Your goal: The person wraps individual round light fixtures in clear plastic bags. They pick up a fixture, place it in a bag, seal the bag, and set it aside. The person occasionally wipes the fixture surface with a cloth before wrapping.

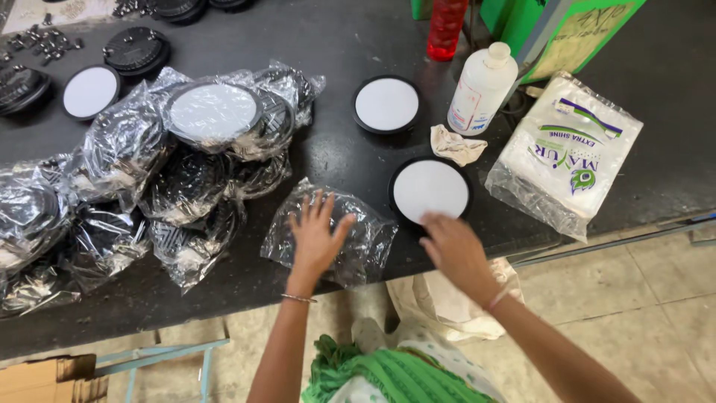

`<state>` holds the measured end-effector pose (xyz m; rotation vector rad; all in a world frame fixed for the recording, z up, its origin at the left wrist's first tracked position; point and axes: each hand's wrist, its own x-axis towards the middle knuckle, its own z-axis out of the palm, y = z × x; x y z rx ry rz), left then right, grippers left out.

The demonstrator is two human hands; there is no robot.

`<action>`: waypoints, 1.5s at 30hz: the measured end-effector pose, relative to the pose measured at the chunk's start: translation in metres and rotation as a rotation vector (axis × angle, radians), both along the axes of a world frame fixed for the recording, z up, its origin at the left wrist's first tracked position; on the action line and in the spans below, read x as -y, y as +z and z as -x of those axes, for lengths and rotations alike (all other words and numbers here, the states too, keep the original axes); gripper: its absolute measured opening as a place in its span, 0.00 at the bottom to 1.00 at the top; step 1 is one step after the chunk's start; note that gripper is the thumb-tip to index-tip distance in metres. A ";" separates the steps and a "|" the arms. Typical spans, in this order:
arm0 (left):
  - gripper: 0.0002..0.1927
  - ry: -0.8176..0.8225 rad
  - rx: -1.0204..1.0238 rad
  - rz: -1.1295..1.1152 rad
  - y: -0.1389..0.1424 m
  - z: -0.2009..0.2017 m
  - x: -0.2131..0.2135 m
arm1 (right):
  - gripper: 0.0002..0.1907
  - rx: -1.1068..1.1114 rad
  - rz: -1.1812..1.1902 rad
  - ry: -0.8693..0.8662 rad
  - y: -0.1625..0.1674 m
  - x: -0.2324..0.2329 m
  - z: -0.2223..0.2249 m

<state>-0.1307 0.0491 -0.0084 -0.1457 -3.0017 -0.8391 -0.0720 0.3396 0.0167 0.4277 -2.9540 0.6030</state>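
Observation:
My left hand [317, 235] lies flat with its fingers spread on a clear plastic bag [365, 242] that holds a black round part, near the table's front edge. My right hand [453, 246] reaches to the near rim of a black round disc with a white face [430, 188]; its fingertips touch or hover at that rim, and it holds nothing. A second white-faced disc [386, 104] lies farther back.
Several bagged black discs [186, 172] are heaped at the left. A white bottle [481, 88], a crumpled cloth [456, 145], a red bottle [446, 28] and a white packet [567, 153] sit at the right. The dark table [335, 160] ends just behind my wrists.

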 end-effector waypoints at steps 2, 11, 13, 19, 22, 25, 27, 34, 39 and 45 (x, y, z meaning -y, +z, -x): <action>0.50 -0.080 -0.081 -0.026 0.011 -0.022 -0.031 | 0.31 -0.124 -0.119 0.062 -0.002 -0.003 0.016; 0.43 -0.068 -0.138 -0.049 0.012 -0.057 -0.054 | 0.35 -0.256 -0.410 0.199 -0.007 -0.034 0.036; 0.41 -0.077 -0.169 -0.068 0.004 -0.056 -0.049 | 0.35 -0.276 -0.436 0.198 -0.002 -0.050 0.044; 0.26 -0.053 -0.228 -0.162 -0.011 -0.054 -0.051 | 0.36 -0.301 -0.236 0.381 0.013 -0.081 0.067; 0.23 0.000 -0.224 -0.218 -0.011 -0.046 -0.049 | 0.24 -0.409 -0.040 0.367 0.016 -0.079 0.067; 0.22 0.039 -0.249 -0.263 -0.008 -0.040 -0.048 | 0.13 -0.365 0.201 0.082 0.016 -0.083 0.065; 0.22 0.058 -0.277 -0.258 -0.006 -0.037 -0.050 | 0.10 -0.169 0.317 -0.276 0.011 -0.093 0.062; 0.21 0.071 -0.305 -0.208 0.000 -0.044 -0.079 | 0.12 0.480 1.290 -0.293 -0.080 -0.093 0.036; 0.22 0.053 -0.253 -0.084 0.012 -0.071 -0.102 | 0.14 0.606 1.500 -0.307 -0.125 -0.055 0.008; 0.23 0.071 -0.214 0.119 0.020 -0.085 -0.120 | 0.13 0.692 1.362 -0.379 -0.115 -0.028 -0.010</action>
